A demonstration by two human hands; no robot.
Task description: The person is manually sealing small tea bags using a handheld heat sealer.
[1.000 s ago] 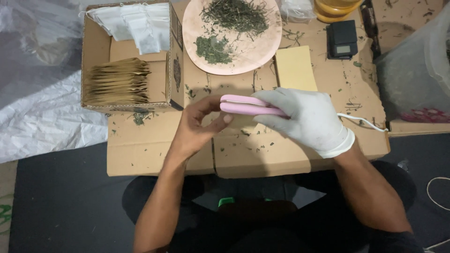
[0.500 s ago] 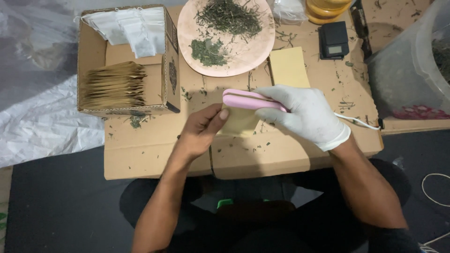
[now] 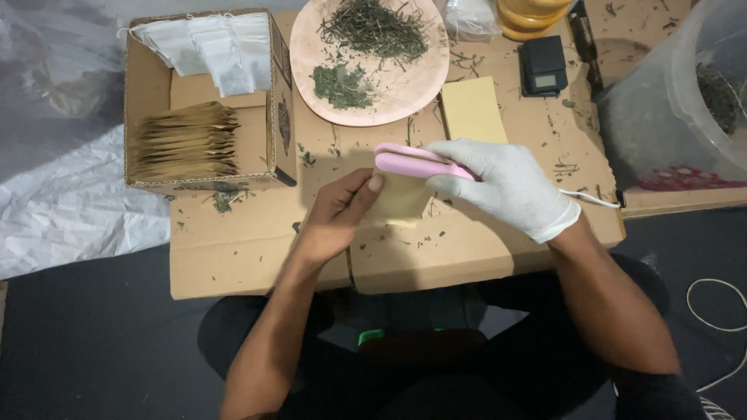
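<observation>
My right hand (image 3: 510, 187), in a white glove, grips a pink handheld sealer (image 3: 412, 164) with a white cord running off to the right. The sealer's jaws are clamped over the top edge of a small tan paper pouch (image 3: 401, 201). My bare left hand (image 3: 338, 214) pinches that pouch from the left, thumb on its face. Both hands hover over a flattened cardboard sheet (image 3: 249, 249) strewn with dried herb bits.
A pink plate (image 3: 405, 93) of dried green herbs lies at the back, a flat tan pouch (image 3: 475, 109) beside it. An open cardboard box (image 3: 156, 85) holds stacked tan pouches (image 3: 183, 144) and white mesh bags (image 3: 210, 47). A small black scale (image 3: 543, 66) and a clear plastic tub (image 3: 685, 101) sit right.
The pouch has become visible under the sealer, and my left hand has shifted to hold its left side. The sealer stays clamped in my right hand.
</observation>
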